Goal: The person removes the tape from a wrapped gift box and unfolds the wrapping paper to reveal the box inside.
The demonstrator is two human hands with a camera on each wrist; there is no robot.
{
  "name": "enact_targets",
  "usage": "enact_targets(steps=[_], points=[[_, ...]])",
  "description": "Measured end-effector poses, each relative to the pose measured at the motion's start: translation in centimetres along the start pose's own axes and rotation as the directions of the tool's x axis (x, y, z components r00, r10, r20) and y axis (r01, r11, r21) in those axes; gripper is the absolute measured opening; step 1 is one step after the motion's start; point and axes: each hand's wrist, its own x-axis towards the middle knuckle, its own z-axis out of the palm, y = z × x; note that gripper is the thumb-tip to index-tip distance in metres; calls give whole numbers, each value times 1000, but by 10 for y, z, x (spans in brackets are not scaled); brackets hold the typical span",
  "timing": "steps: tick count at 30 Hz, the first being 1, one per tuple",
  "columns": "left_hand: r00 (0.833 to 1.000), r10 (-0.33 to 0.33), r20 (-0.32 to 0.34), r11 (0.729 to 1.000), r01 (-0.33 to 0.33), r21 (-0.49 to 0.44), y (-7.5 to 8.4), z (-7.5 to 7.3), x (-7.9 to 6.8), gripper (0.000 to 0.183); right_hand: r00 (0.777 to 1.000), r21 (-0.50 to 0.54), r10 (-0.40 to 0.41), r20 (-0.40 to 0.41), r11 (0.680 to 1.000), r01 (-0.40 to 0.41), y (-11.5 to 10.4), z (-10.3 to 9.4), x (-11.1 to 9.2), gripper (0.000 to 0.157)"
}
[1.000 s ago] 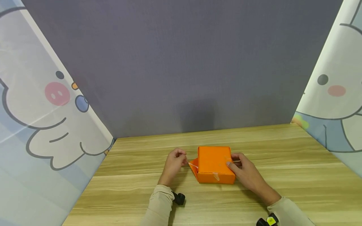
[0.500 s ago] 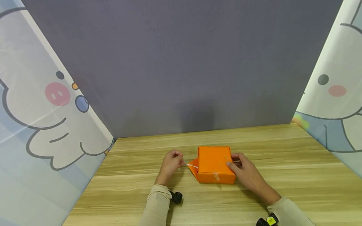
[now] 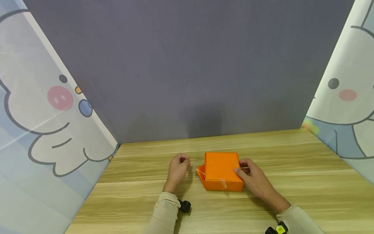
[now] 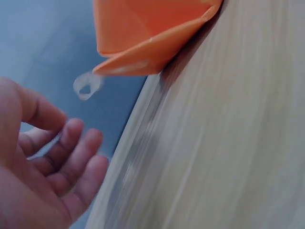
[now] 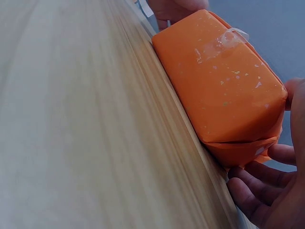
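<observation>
Since half a second ago, the left hand (image 3: 177, 168) has shifted slightly toward the orange paper-wrapped box (image 3: 221, 165), and the triangular end flap (image 3: 201, 176) has swung a little closer to it. Loosely curled, with the palm partly turned up in its wrist view, that hand holds nothing; its fingertips hang just short of a curled piece of clear tape (image 4: 94, 82) at the flap's tip. The right hand (image 3: 256, 179) grips the opposite end, thumb on the upper edge and fingers bent against the side, the wrist angled in from the lower right.

The box rests flat on the wood-grain tabletop (image 3: 131, 185), between the two hands. Its smooth orange wrapping carries small pale flecks, and a wrinkled clear tape strip (image 5: 224, 42) crosses the edge of its near side. Toward the left hand, the wrapping juts out in folds.
</observation>
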Motion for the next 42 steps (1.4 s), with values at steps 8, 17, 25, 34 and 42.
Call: enact_targets(steps=[8,17,25,34,42], points=[[991,117,67,993,-115,-40,13,12,-4,10,1000,-13,1,-4,1000,-1,-1,-1,0,49],[965,239,107,961,-251,120,38,21,-14,8,1000,-8,-5,-9,1000,5,-2,-2,-1,50],[937,304,172,944,-321,80,47,34,-24,10,1000,-8,-5,-7,1000,5,-1,-2,-2,50],[950,266,163,937,-294,188,37,40,-22,10,999,-13,-39,-34,999,38,1,-1,-2,51],[977,81,196,967,-124,223,34,42,-25,38,981,-48,-168,-99,985,164,-2,0,-3,40]])
